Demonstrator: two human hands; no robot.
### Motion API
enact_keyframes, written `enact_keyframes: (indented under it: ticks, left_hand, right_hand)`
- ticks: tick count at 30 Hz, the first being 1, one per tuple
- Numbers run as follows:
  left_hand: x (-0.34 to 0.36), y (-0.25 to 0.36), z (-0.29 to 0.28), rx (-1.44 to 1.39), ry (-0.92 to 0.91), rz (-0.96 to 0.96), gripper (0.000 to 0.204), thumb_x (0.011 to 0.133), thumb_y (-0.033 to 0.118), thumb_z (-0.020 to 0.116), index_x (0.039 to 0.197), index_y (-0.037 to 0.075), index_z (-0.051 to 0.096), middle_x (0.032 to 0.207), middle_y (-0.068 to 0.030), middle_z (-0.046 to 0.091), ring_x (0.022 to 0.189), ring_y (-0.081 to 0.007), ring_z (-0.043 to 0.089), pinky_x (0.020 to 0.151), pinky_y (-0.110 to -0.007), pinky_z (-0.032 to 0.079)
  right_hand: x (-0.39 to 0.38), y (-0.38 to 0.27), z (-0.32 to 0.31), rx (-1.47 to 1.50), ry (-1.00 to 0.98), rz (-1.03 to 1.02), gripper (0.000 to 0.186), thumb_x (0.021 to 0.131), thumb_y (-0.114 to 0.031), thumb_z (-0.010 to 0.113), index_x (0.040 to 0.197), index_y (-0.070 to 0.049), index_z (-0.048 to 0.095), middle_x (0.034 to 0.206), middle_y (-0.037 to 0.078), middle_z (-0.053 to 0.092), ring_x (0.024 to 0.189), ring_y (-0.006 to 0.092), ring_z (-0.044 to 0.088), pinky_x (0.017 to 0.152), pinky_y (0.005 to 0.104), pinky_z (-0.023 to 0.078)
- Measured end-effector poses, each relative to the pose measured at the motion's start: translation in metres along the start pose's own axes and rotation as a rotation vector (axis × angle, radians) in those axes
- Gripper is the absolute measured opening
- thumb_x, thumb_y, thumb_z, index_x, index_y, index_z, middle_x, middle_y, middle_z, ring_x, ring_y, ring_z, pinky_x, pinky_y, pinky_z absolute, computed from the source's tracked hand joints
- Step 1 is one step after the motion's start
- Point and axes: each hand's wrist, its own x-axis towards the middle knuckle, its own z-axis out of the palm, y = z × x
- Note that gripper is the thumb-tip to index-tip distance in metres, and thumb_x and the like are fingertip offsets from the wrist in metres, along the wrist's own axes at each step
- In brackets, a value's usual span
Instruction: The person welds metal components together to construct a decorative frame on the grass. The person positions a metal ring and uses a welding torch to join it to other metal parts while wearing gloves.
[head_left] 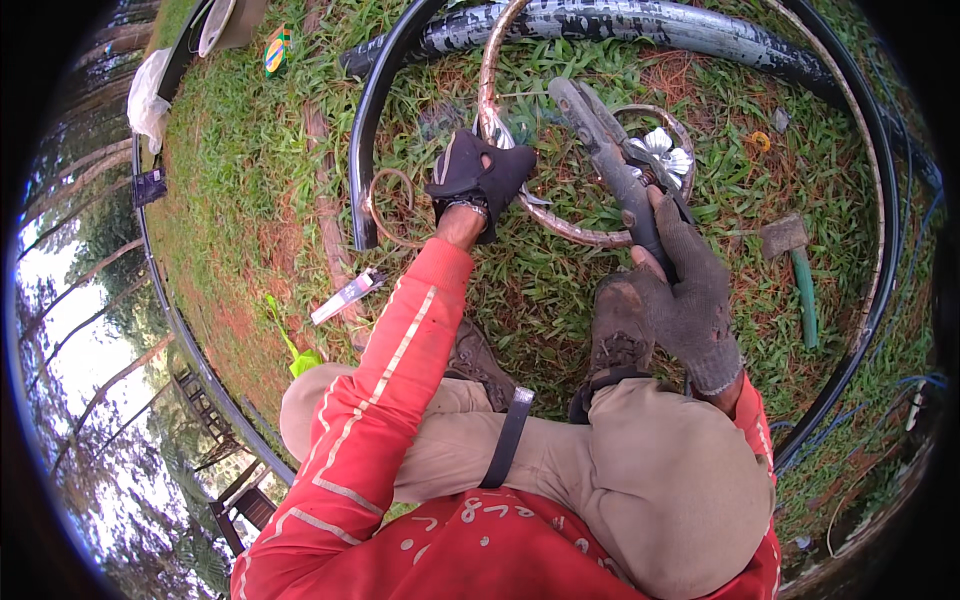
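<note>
My left hand (482, 182), in a black glove, is closed around a silvery leaf-shaped metal piece (535, 198) whose tips poke out of the fist. It presses against a coppery scroll-shaped metal rod (590, 236). Small orange glints and a haze of smoke show beside this hand. In a grey knitted glove, my right hand (690, 280) grips a dark grey welding electrode holder (605, 150), its jaw end pointing up and left. A thin rod seems to reach from the jaw toward the scroll. Within the scroll's inner curl sits a silvery metal flower (662, 155), partly behind the holder.
A large black metal hoop (868, 120) surrounds the work, and a worn black-and-silver pipe (600, 25) lies beyond. To the right rests a green-handled hammer (803, 285). At left are a small coppery ring (375, 205), a slim packet (348, 295) and a white plastic bag (148, 100).
</note>
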Motion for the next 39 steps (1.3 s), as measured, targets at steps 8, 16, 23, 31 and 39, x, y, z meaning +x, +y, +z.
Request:
enact_keyframes:
  ticks: [8, 16, 23, 31, 39]
  left_hand:
    - [-0.004, 0.009, -0.005, 0.103, 0.006, 0.008, 0.045, 0.077, 0.045, 0.085, 0.074, 0.001, 0.076, 0.067, -0.0062, 0.07, 0.061, -0.0127, 0.062, 0.056, -0.04, 0.049]
    - [-0.002, 0.006, -0.002, 0.135, 0.065, 0.039, 0.054, 0.073, 0.052, 0.085, 0.075, 0.0, 0.074, 0.063, -0.0083, 0.066, 0.058, -0.0194, 0.061, 0.059, -0.044, 0.05]
    - [-0.008, 0.018, -0.009, 0.128, 0.017, -0.039, 0.052, 0.073, 0.048, 0.084, 0.083, -0.002, 0.076, 0.071, -0.0128, 0.07, 0.065, -0.0231, 0.066, 0.064, -0.044, 0.053]
    - [-0.004, 0.022, -0.008, 0.089, -0.086, -0.071, 0.058, 0.07, 0.044, 0.081, 0.102, -0.005, 0.078, 0.088, -0.0234, 0.077, 0.078, -0.0339, 0.074, 0.076, -0.047, 0.059]
    - [0.001, 0.003, 0.006, 0.053, 0.064, 0.07, 0.044, 0.08, 0.042, 0.082, 0.068, 0.002, 0.069, 0.058, -0.0013, 0.062, 0.052, -0.0128, 0.057, 0.052, -0.036, 0.046]
  right_hand:
    - [-0.002, -0.005, -0.001, 0.001, -0.056, 0.063, 0.063, 0.102, -0.01, 0.075, 0.162, -0.007, 0.057, 0.146, 0.025, 0.07, 0.132, 0.0391, 0.072, 0.108, 0.0429, 0.057]
    - [0.0, -0.006, -0.001, 0.013, -0.058, 0.044, 0.062, 0.102, -0.009, 0.075, 0.161, -0.007, 0.058, 0.146, 0.025, 0.07, 0.131, 0.0393, 0.072, 0.108, 0.043, 0.057]
    - [0.001, -0.003, 0.001, -0.015, -0.049, -0.023, 0.062, 0.102, -0.008, 0.075, 0.161, -0.004, 0.058, 0.147, 0.026, 0.069, 0.131, 0.0407, 0.072, 0.107, 0.0439, 0.058]
    - [0.0, -0.005, -0.002, -0.034, -0.056, -0.001, 0.062, 0.102, -0.01, 0.075, 0.161, -0.004, 0.057, 0.145, 0.026, 0.07, 0.127, 0.0403, 0.074, 0.105, 0.0434, 0.059]
    - [-0.001, -0.007, -0.007, 0.006, -0.003, 0.043, 0.067, 0.1, -0.004, 0.077, 0.162, -0.001, 0.054, 0.149, 0.023, 0.07, 0.137, 0.0355, 0.071, 0.11, 0.0389, 0.056]
